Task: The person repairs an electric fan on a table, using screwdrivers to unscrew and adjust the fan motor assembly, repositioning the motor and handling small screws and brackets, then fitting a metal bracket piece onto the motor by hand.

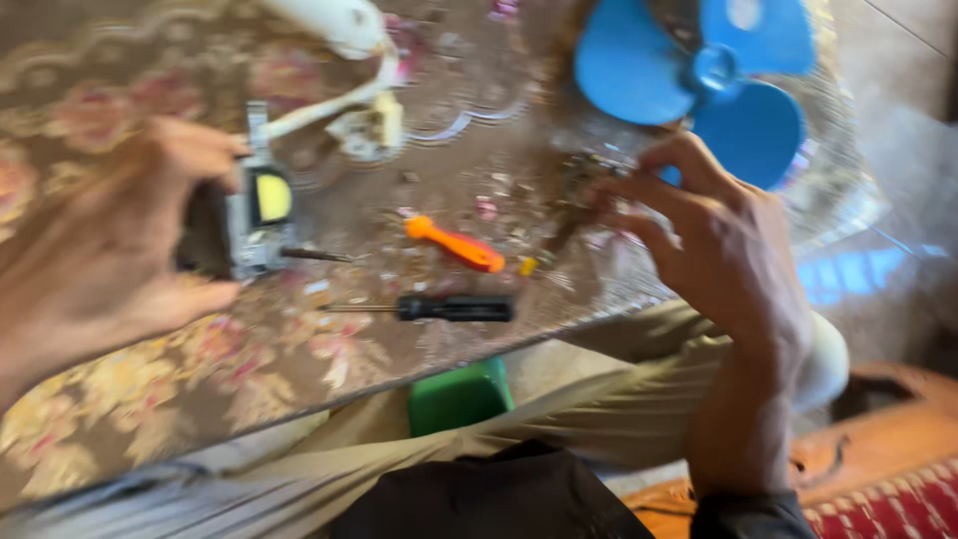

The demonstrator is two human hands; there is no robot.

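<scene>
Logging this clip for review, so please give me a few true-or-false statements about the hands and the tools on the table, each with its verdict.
1. The left hand holds a small motor-like part with a yellow patch. True.
2. The blue fan blade lies at the near edge of the table, by the person's lap. False: it lies at the far right of the table.
3. Two screwdrivers lie between the hands, one with an orange handle and one with a black handle. True.
4. The right hand grips the black-handled screwdriver. False: its fingers reach toward small bits near the fan blade, and the screwdriver lies free.
5. The table has a plain white top. False: it shows a brownish floral pattern.
</scene>
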